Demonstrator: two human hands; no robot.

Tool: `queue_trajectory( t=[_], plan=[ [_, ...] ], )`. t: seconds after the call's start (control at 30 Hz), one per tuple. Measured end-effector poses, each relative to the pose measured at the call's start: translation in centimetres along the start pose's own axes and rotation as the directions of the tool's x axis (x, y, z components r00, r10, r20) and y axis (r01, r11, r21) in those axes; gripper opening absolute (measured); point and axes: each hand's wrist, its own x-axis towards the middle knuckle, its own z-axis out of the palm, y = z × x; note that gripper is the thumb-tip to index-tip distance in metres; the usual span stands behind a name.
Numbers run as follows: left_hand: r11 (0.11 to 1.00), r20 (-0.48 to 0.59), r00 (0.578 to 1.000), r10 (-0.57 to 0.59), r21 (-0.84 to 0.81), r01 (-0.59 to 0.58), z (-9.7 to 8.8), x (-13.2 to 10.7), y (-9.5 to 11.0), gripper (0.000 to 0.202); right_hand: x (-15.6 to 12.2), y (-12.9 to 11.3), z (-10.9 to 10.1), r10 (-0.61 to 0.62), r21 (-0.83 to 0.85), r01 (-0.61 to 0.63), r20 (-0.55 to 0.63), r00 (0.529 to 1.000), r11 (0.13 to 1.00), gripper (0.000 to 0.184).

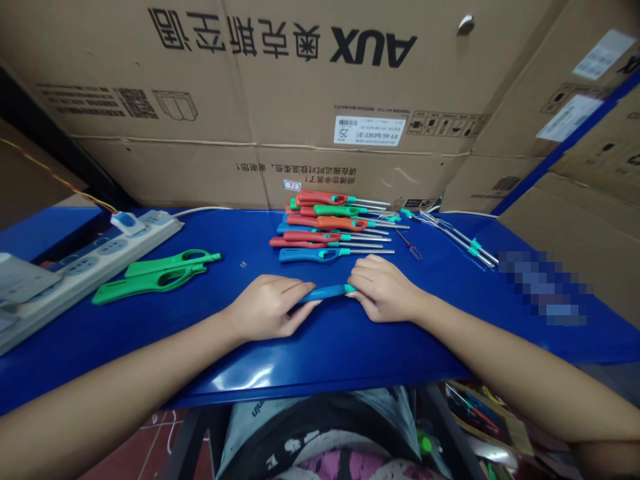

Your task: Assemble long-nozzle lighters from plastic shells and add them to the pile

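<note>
Between my two hands is a blue long-nosed lighter [325,292], held level above the blue table. My left hand [267,305] pinches its handle. At the other end, my right hand [384,289] closes around the teal collar, and the fingers hide whatever lies past it. Just beyond my hands, a pile of assembled lighters [325,223] in red, orange, green and blue lies with the metal tubes pointing right. Two green handle shells [160,275] rest to the left, with tiny pins [243,265] near them.
A white power strip [95,267] runs along the left side with plugs in it. Loose metal tubes [463,243] with teal ends lie at the right. A small screwdriver [411,248] sits beside the pile. Cardboard [280,93] walls the back. Below right is a bin of parts [480,413].
</note>
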Motion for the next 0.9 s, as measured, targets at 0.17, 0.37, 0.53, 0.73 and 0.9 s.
queue_trajectory(
  t=[0.17, 0.37, 0.53, 0.73, 0.9],
  plan=[
    [0.987, 0.239, 0.957, -0.162, 0.036, 0.158, -0.5, 1.2, 0.2, 0.032, 0.4, 0.6, -2.4, 0.200, 0.041, -0.220, 0.286, 0.937, 0.975, 0.018],
    [0.985, 0.368, 0.914, -0.171, 0.045, 0.166, -0.8, 1.3, 0.2, 0.035, -1.4, 2.6, -5.7, 0.387, 0.090, -0.509, 0.542, 0.746, 0.856, 0.024],
    [0.971, 0.365, 0.906, -0.216, -0.022, 0.240, -0.5, 1.0, 0.4, 0.036, -2.4, 6.2, -6.1, 0.759, -0.345, -0.682, 0.391, 0.520, 0.645, 0.033],
    [0.958, 0.350, 0.908, -0.230, -0.083, 0.275, -0.4, 0.8, 0.7, 0.034, -2.6, 8.1, -4.8, 0.897, -0.525, -0.741, 0.368, 0.244, 0.417, 0.038],
    [0.957, 0.360, 0.904, -0.229, -0.086, 0.277, -0.4, 0.9, 1.0, 0.038, -2.5, 6.4, -8.4, 0.941, -0.581, -0.742, 0.243, 0.236, 0.336, 0.027]
  ],
)
